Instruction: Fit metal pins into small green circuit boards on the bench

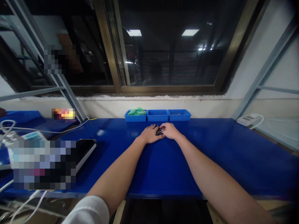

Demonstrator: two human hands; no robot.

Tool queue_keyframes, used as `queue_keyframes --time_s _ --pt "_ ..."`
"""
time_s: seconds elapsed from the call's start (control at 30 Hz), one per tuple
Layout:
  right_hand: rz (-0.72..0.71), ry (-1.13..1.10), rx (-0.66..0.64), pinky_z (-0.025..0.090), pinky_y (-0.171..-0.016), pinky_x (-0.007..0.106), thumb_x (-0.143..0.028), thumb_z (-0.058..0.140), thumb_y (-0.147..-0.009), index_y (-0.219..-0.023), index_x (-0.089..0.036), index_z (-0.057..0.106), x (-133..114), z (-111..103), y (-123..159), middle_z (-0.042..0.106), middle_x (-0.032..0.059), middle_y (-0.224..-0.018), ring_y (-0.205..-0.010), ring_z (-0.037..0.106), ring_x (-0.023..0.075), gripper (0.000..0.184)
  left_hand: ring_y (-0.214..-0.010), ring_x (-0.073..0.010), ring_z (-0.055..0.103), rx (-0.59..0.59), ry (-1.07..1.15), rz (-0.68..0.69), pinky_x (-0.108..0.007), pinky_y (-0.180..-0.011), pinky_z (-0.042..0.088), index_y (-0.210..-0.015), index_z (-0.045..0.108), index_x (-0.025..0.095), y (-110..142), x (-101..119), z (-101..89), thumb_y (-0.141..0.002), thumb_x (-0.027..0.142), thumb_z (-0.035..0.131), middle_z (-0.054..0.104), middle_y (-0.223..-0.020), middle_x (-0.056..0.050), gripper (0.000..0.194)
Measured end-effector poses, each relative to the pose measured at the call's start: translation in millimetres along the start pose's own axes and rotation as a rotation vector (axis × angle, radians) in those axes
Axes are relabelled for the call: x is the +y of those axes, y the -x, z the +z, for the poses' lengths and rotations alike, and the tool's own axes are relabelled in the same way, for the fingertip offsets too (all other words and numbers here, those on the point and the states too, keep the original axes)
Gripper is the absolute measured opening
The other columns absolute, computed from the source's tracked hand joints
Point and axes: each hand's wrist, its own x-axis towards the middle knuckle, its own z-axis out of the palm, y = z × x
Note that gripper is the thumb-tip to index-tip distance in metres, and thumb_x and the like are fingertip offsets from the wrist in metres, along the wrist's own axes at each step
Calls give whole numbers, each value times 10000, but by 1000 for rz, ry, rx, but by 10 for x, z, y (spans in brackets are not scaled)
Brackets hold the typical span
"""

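Note:
My left hand (150,134) and my right hand (169,130) lie palm down close together on the blue tabletop (168,161). Between their fingertips sits a small cluster of black parts (159,132), partly covered by my fingers. Both hands touch it, but I cannot tell whether either one grips it. The exact kind of part is too small to make out. Three blue plastic bins stand in a row just beyond my hands, and neither hand touches them.
The left bin (135,113) holds green plastic bags, and the middle bin (157,115) and right bin (179,115) hold small metal-looking parts. A black flat device (85,149) and white cables (21,202) lie at the left. A white power strip (249,119) sits at the right rear.

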Motion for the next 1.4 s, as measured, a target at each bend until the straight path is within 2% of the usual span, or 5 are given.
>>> queue_keyframes --time_s 0.2,0.4,0.83,1.23,1.4 --pt "11 24 95 415 -805 259 -207 558 -734 -971 -183 660 59 75 -18 635 67 -966 -883 562 163 258 -1325 -318 250 18 5 11 -441 -1053 222 -1364 350 174 -2 -1 12 -742 763 283 313 -1428 -149 859" --pt "199 219 91 337 -861 442 -467 581 -734 -974 -257 657 56 49 -11 574 85 -1057 -1053 439 290 328 -1338 -312 215 -7 13 6 -435 -1063 205 -1371 339 137 -3 -10 10 -736 777 263 300 -1433 -150 905" --pt "92 95 51 394 -664 244 -490 598 -734 -801 -226 673 112 34 -15 646 36 -823 -779 572 155 283 -1334 -304 231 11 47 4 -438 -1055 205 -1357 361 168 -6 -16 21 -741 756 313 308 -1430 -144 853" --pt "44 169 82 381 -690 255 -431 470 -839 -781 -203 642 59 16 6 669 66 -854 -827 588 175 291 -1331 -314 236 -3 42 -4 -443 -1057 204 -1368 346 178 7 1 -3 -749 744 329 298 -1434 -153 839" --pt "-9 -14 163 390 -651 243 -416 458 -844 -826 -203 615 26 22 8 661 37 -775 -724 584 149 265 -1286 -322 320 81 51 25 -438 -1022 274 -1327 399 161 4 -2 -18 -774 697 370 401 -1368 -158 771"
